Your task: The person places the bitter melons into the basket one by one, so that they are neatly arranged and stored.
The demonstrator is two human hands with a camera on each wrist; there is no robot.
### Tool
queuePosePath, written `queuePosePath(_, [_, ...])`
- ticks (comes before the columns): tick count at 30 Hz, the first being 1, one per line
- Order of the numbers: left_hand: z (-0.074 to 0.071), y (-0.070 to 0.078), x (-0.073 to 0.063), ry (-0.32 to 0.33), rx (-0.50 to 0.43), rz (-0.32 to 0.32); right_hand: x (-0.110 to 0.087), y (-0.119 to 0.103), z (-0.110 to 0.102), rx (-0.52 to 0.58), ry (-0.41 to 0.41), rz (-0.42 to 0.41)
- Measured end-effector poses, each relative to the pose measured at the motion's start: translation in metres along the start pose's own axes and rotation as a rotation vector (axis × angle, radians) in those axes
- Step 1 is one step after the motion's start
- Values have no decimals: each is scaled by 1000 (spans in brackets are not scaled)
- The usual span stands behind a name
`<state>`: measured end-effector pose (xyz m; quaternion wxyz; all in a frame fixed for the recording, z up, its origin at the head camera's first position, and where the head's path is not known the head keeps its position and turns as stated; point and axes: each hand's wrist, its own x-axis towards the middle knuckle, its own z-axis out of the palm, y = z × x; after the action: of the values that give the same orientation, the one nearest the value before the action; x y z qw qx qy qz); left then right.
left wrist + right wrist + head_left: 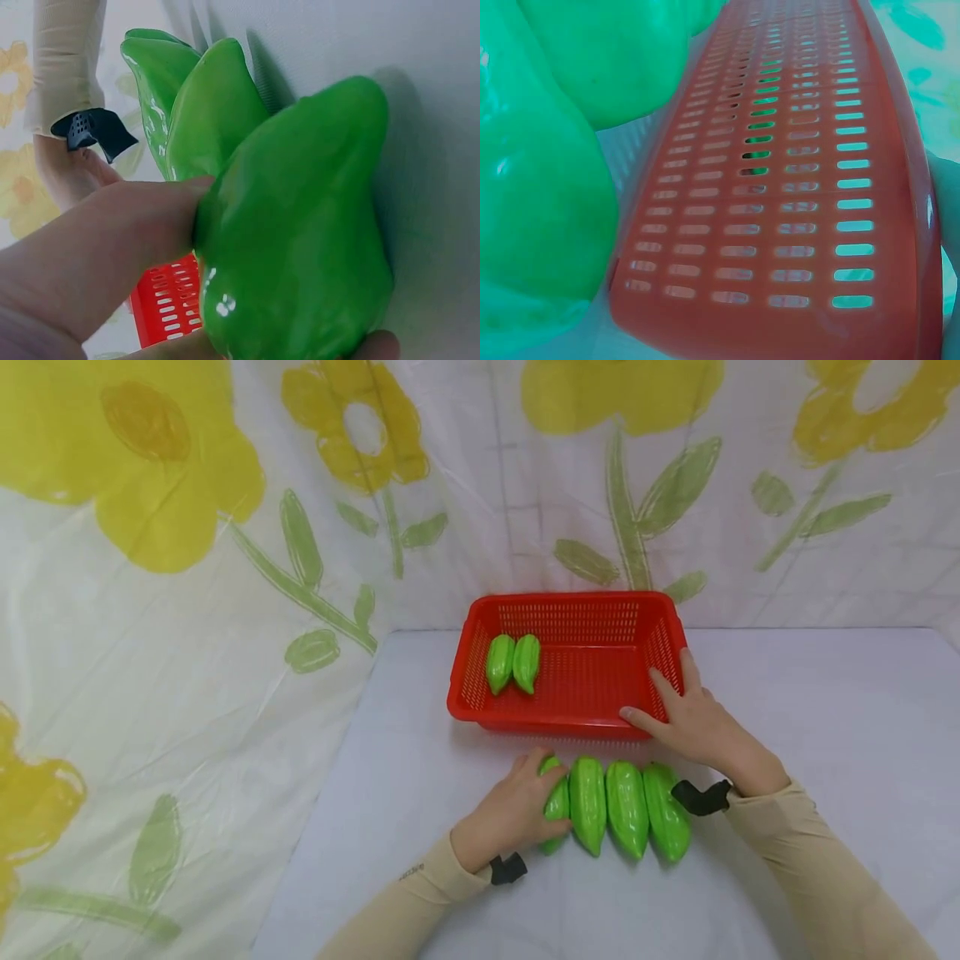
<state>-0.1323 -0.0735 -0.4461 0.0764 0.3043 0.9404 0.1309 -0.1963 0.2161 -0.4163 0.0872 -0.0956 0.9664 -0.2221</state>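
Several glossy green star fruits stand in a row on the white table, in front of a red plastic basket point(592, 724). My left hand point(510, 810) grips the leftmost star fruit point(557, 802), thumb on one side and fingertips on the other. Close up in the left wrist view, this star fruit point(300, 225) partly hides its neighbours. Whether it touches the table I cannot tell. At the basket's front right corner, my right hand point(701, 722) rests on the rim with fingers spread. Two more star fruits point(501, 664) lie side by side inside, at the basket's left.
Right of the held fruit stand three others: one close beside it point(587, 806), a middle one point(627, 810), and an end one point(667, 814) near the right wrist's black strap point(701, 797). A flower-patterned sheet point(465, 527) hangs behind the table point(847, 710).
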Motion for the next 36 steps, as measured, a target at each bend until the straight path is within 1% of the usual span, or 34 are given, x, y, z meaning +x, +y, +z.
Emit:
queuePosePath(9, [-1, 0, -2, 18, -8, 9, 0, -2, 0, 0, 4, -8])
queuePosePath(15, [-8, -1, -5, -1, -26, 8, 1, -3, 1, 4, 4, -6])
queuePosePath(18, [-17, 1, -9, -7, -56, 3, 3, -4, 1, -2, 14, -16])
queuePosePath(21, [-29, 5, -14, 1, -92, 1, 3, -5, 1, -5, 13, -18])
queuePosePath(24, [-39, 9, -18, 15, -109, 18, 2, -4, 0, -8, 0, -7])
queuePosePath(27, [-46, 12, -20, 17, -121, 54, 0, -4, -1, -4, -6, 1])
queuePosePath(30, [-53, 12, -19, -9, -151, 87, -1, -3, -2, 7, 3, -4])
queuePosePath(33, [-64, 13, -16, -41, -190, 92, 0, -3, -3, 19, 11, -7])
queuePosePath(36, [-78, 14, -13, -51, -217, 86, 1, -2, -3, 18, 6, -6])
